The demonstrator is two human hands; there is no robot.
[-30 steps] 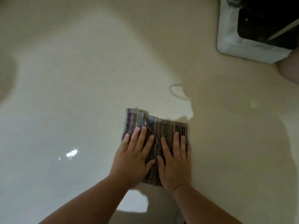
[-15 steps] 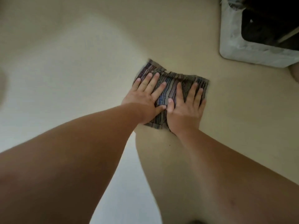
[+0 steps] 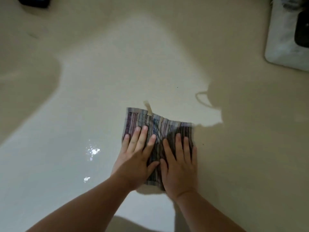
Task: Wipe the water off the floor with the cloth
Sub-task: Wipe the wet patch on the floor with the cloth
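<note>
Both my palms press flat on the cloth (image 3: 155,129), fingers spread, nothing clenched: left hand (image 3: 133,161) on its left half, right hand (image 3: 179,166) on its right. I see a striped, multicoloured folded rectangle, lying slightly right of frame centre on the glossy cream floor (image 3: 83,106). Its stripes and long axis run from my wrists toward the frame's top.
</note>
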